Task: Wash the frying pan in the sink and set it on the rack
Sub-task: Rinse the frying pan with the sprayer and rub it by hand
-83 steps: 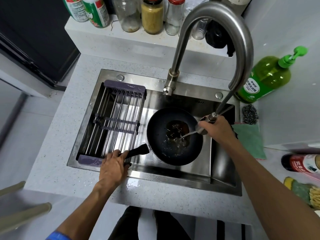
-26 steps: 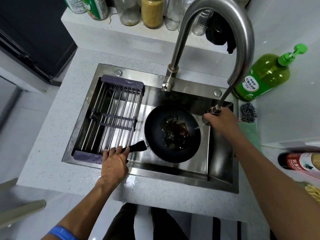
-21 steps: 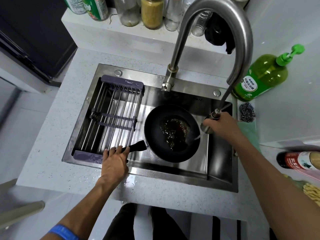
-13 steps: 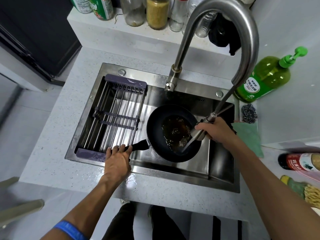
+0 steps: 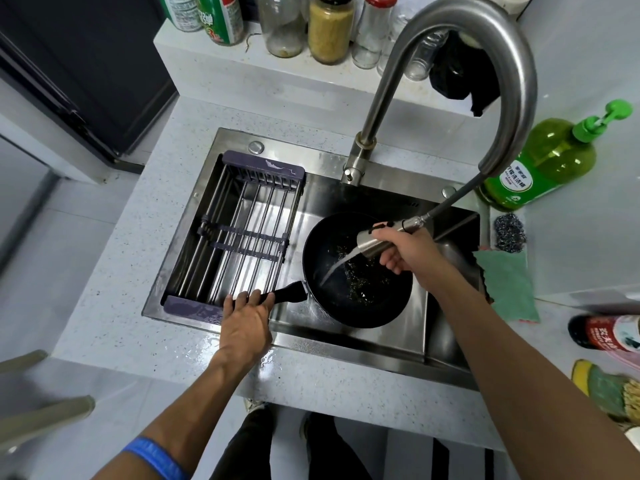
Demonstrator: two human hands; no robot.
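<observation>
Right hand [image 5: 412, 252], gripping the spray head [image 5: 375, 241], is now reaching further over the frying pan [image 5: 356, 271]. Water is striking its left side. Left hand [image 5: 246, 318] is gripping the handle [image 5: 287, 294].

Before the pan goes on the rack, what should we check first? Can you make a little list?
1. Pan held steady: ok. The left hand grips the handle of the frying pan.
2. Water reaching the pan: ok. The right hand aims the spray head and the stream lands inside.
3. Pan clean: not ok. Dark bits and foam still sit on its bottom.
4. Room on the rack: ok. Nothing lies on its bars.
5. Soap nearby: ok. The green bottle stands beside the sink.
6. Underside of the pan clean: cannot tell, it is hidden.
</observation>
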